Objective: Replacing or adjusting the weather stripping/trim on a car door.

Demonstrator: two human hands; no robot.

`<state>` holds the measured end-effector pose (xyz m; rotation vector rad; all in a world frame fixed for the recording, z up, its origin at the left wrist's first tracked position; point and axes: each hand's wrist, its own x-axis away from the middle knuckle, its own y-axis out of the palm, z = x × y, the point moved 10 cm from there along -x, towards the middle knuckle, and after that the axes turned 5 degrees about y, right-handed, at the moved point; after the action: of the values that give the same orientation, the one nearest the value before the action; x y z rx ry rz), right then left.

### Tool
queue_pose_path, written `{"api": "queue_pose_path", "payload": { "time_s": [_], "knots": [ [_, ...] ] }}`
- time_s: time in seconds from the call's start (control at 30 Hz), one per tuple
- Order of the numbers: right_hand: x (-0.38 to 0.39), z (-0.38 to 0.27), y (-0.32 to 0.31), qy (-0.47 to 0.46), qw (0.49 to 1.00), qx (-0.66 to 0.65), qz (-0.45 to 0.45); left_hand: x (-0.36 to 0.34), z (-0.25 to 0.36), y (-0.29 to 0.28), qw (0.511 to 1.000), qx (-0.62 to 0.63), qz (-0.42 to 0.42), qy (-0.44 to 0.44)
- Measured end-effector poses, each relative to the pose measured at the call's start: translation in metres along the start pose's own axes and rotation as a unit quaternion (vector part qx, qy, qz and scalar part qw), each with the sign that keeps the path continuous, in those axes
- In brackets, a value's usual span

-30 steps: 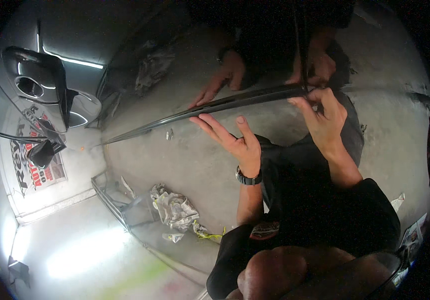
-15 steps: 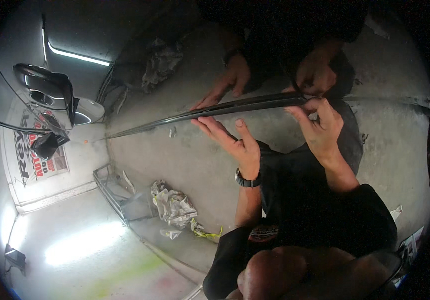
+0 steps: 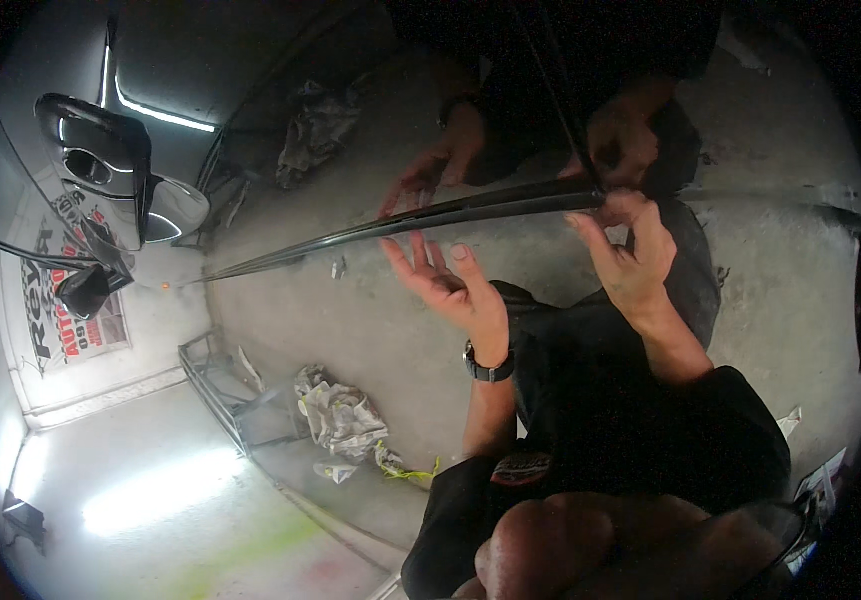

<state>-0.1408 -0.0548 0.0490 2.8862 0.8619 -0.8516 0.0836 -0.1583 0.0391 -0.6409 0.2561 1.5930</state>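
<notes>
A long, narrow black trim strip runs from the left middle toward my right hand, tapering into the distance. It lies along the edge of a dark, glossy car panel that mirrors my arms and hands. My right hand is closed at the strip's near right end, thumb and curled index finger against it; the other fingers are partly hidden. Just below the strip, my left hand is open, fingers spread and tips close to its lower edge. Whether those tips touch it I cannot tell. A dark watch circles my left wrist.
A glossy side mirror juts out at the upper left. Crumpled paper lies on the grey floor beside a metal frame. A printed banner hangs on the far white wall, and lights glare at the lower left.
My left hand's fingers have spread and drawn slightly down from the strip, shifting a little left. My right hand stays at the strip's end. The whole view has shifted slightly.
</notes>
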Motion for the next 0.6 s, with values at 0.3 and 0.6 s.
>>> {"api": "queue_pose_path", "payload": {
  "time_s": [0.3,0.6],
  "knots": [
    [0.001,0.019,0.003,0.074,0.990,-0.096,-0.074,0.013,-0.031,0.034,0.881,0.341,-0.011,-0.328],
    [-0.003,0.015,0.003,0.048,0.982,-0.114,-0.142,0.020,-0.025,0.064,0.861,0.326,-0.032,-0.389]
  ]
}}
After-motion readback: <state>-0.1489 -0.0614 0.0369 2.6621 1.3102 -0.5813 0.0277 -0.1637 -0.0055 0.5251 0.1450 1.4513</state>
